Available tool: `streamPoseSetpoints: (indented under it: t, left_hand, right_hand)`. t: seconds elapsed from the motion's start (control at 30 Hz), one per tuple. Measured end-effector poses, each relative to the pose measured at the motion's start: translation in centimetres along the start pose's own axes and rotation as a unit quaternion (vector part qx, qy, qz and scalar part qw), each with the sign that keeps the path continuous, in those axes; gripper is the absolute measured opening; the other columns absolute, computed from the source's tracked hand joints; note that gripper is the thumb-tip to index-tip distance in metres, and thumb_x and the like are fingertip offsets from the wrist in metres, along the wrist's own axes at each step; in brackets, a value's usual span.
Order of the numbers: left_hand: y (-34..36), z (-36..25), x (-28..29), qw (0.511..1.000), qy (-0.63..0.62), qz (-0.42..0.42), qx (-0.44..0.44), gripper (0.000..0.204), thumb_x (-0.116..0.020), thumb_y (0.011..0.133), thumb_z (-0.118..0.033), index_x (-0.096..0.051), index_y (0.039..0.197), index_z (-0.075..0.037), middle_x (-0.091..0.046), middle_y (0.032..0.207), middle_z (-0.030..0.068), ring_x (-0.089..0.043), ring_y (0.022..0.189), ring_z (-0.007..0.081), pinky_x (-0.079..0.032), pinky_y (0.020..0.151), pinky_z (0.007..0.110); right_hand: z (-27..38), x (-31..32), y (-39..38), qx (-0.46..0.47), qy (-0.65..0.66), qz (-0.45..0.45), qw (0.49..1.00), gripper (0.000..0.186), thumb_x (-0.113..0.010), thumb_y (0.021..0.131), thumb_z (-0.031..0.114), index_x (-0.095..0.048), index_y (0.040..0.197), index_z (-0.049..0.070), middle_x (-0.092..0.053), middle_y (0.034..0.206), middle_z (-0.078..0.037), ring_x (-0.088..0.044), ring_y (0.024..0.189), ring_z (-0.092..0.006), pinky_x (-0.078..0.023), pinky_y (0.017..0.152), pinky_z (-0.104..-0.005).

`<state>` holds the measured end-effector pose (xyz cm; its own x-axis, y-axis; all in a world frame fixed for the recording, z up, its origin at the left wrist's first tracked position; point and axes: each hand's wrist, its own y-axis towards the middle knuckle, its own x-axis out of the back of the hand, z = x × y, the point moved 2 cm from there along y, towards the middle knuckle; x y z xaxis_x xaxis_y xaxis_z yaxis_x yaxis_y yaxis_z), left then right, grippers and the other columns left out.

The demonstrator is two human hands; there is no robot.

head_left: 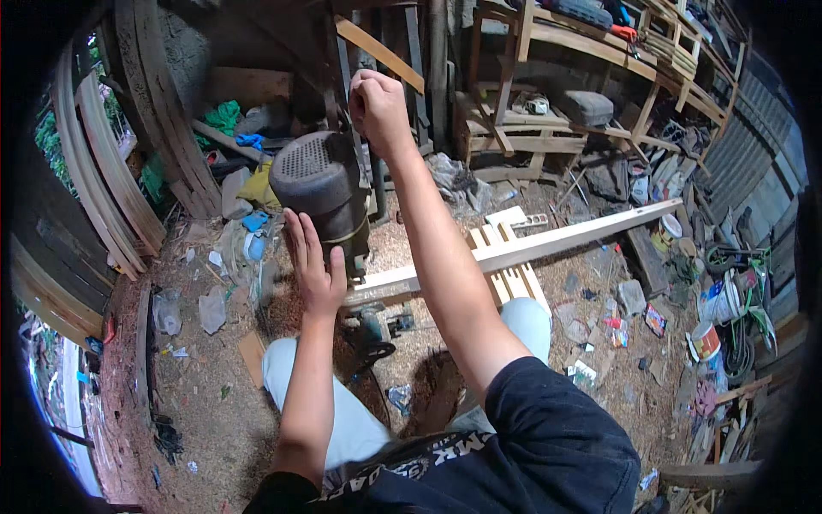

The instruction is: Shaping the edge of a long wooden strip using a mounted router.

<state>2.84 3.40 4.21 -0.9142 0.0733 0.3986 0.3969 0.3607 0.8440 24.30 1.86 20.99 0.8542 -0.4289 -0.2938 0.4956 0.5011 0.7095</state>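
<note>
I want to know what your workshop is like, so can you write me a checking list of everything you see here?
Surface: dirt floor covered in sawdust and scraps.
Job's things: a dark grey motor housing stands upright on a machine; a long pale wooden plank lies under it, running to the right.
Clutter: plastic bags, paint tins, torn packets and wood offcuts scattered about.
Hands: left hand open, flat against the motor housing; right hand raised in a closed fist above it; what it grips cannot be told.
Cables: a dark cord on the floor by the knees.
Surroundings: wooden shelves, curved planks leaning on the left, corrugated wall on the right.
</note>
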Motion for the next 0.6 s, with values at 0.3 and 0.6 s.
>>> streamPoseSetpoints:
  t: [0.3, 0.6]
  left_hand:
    - [-0.1, -0.6, -0.6, 0.997, 0.07, -0.032, -0.026, 0.063, -0.043, 0.103, -0.026, -0.033, 0.159, 0.002, -0.028, 0.165, 0.0267, -0.028, 0.153, 0.0415, -0.014, 0.124, 0.057]
    - [-0.9, 1.2, -0.5, 0.999, 0.008, -0.017, -0.037, 0.062, -0.042, 0.102, -0.025, -0.036, 0.157, 0.004, -0.029, 0.164, 0.0285, -0.027, 0.153, 0.0433, -0.012, 0.125, 0.057]
  right_hand:
    - [1.6, 0.5, -4.3, 0.112, -0.046, 0.016, 0.993, 0.03, -0.045, 0.095, 0.015, -0.054, 0.069, 0.004, -0.047, 0.052, 0.0, -0.042, 0.045, -0.0077, -0.031, 0.045, -0.0244]
    - [0.5, 1.1, -5.3, 0.115, 0.011, 0.025, 0.993, 0.021, -0.049, 0.1, 0.01, -0.058, 0.082, 0.001, -0.051, 0.065, 0.001, -0.045, 0.056, -0.0054, -0.035, 0.052, -0.0236]
